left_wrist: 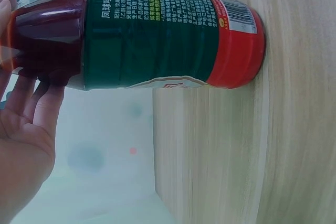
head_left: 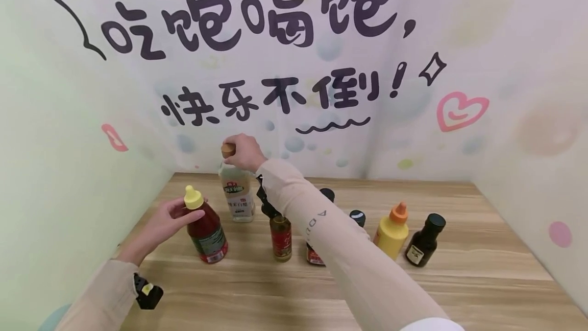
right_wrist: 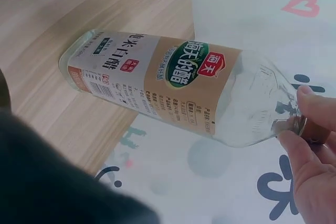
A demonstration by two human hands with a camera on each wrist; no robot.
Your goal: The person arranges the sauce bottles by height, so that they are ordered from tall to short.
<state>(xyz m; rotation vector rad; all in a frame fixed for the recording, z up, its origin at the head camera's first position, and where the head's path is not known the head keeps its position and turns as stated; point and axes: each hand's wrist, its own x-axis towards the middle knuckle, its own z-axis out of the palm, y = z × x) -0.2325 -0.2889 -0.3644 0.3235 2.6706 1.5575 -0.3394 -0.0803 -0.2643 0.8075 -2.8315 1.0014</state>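
Observation:
My left hand [head_left: 161, 226] holds a dark red sauce bottle [head_left: 206, 229] around its upper part, just under the yellow nozzle cap [head_left: 194, 197]. In the left wrist view, fingers curve about the shoulder of this sauce bottle [left_wrist: 152, 38], above its green and red label. Reaching across to the back left, my right hand [head_left: 246, 153] grips a clear white vinegar bottle [head_left: 239, 198] at its neck and brown cap [head_left: 227, 150]. The right wrist view has thumb and fingers pinching the neck of the vinegar bottle [right_wrist: 184, 85]; its label faces the camera. Both bottles stand upright.
Right of the sauce bottle stands a small red-labelled bottle [head_left: 281, 239]. My right sleeve [head_left: 331, 229] partly hides two black-capped bottles. Farther right are a yellow squeeze bottle [head_left: 390, 236] and a dark bottle [head_left: 423, 243]. A printed cloth wall [head_left: 413, 147] borders the wooden table [head_left: 482, 269].

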